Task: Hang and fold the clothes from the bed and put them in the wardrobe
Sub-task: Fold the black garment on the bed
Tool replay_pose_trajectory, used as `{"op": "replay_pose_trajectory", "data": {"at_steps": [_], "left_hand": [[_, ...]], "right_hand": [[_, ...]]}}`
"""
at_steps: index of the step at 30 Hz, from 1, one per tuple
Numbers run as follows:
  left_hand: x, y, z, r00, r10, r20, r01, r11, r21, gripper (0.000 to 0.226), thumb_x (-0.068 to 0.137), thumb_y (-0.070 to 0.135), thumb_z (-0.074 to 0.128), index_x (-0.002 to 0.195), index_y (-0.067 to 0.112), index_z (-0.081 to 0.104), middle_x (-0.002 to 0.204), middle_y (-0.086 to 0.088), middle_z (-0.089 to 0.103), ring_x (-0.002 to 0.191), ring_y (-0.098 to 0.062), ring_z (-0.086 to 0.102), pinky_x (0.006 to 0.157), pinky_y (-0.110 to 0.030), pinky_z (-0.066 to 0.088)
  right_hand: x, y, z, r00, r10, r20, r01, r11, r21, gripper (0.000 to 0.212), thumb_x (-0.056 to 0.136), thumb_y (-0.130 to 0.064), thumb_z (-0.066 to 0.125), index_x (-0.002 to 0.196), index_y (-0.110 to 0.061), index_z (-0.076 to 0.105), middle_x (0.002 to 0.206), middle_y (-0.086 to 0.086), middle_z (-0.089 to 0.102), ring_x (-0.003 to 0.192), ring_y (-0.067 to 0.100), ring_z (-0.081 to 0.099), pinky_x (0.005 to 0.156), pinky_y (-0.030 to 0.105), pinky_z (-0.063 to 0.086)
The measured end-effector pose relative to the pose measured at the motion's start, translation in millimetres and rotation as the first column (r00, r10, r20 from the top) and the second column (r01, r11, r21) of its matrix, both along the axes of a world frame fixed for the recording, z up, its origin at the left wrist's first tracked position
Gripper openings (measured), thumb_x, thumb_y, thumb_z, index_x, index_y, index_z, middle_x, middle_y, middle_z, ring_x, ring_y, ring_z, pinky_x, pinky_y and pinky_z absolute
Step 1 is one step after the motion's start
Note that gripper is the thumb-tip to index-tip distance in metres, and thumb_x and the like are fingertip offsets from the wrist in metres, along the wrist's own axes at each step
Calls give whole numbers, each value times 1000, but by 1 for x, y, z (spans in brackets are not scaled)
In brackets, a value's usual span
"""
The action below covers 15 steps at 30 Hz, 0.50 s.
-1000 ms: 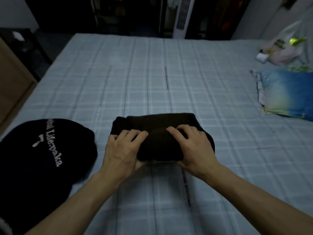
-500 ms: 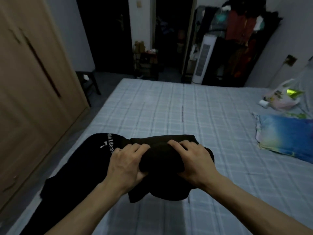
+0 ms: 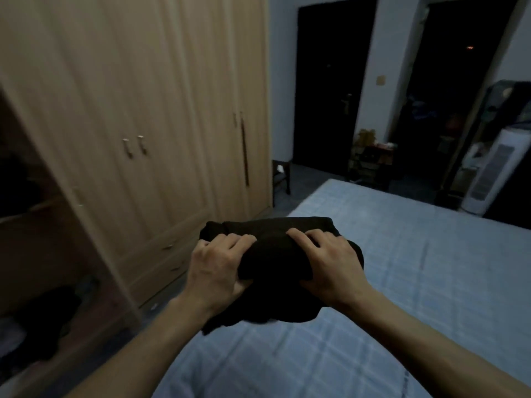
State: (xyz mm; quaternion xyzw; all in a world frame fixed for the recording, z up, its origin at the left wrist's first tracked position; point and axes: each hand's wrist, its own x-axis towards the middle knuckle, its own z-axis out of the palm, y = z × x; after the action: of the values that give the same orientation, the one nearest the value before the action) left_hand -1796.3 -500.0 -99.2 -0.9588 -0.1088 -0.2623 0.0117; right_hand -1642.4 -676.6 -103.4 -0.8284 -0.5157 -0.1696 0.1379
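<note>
A folded black garment (image 3: 275, 254) hangs in the air above the left edge of the bed (image 3: 416, 282). My left hand (image 3: 215, 268) grips its left side, fingers curled over the top. My right hand (image 3: 330, 262) grips its right side the same way. A loose flap of the garment droops below my hands. The light wooden wardrobe (image 3: 129, 139) fills the left; its nearest section (image 3: 34, 254) stands open, with dark clothes heaped on a low shelf inside.
The bed carries a pale blue checked cover. A narrow strip of floor (image 3: 161, 300) runs between bed and wardrobe. Dark doorways (image 3: 330, 96), a small dark stool (image 3: 280, 179) and a white appliance (image 3: 488, 173) stand at the far end.
Both hands lifted the folded black garment off the bed. My view swung left from the bed toward the wardrobe. The other black garment with white lettering has left the view.
</note>
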Motion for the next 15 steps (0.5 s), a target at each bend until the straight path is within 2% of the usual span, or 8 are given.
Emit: {"op": "replay_pose_trajectory", "data": {"at_steps": [3, 10, 15], "left_hand": [[-57, 32, 7, 993, 109, 41, -108, 994, -21, 58, 61, 39, 70, 116, 23, 57, 98, 1, 69, 81, -23, 65, 63, -37, 49], [-215, 124, 9, 919, 384, 83, -384, 923, -15, 63, 59, 36, 73, 119, 25, 57, 102, 4, 68, 84, -23, 65, 63, -35, 44], [-334, 193, 9, 845, 524, 105, -525, 851, -18, 56, 64, 44, 62, 117, 27, 56, 100, 8, 67, 84, -20, 64, 62, -35, 43]], "right_hand": [[-36, 53, 11, 993, 119, 21, -119, 993, -9, 93, 58, -47, 83, 138, -27, 40, 111, 5, 63, 88, 25, 62, 75, 40, 51], [-157, 195, 25, 914, 393, 96, -391, 919, -38, 94, 62, -54, 79, 141, -29, 34, 117, 3, 62, 97, 24, 62, 80, 39, 50], [-263, 298, 27, 846, 519, 119, -518, 854, -45, 96, 59, -53, 81, 140, -28, 36, 116, 3, 63, 96, 25, 63, 79, 40, 52]]}}
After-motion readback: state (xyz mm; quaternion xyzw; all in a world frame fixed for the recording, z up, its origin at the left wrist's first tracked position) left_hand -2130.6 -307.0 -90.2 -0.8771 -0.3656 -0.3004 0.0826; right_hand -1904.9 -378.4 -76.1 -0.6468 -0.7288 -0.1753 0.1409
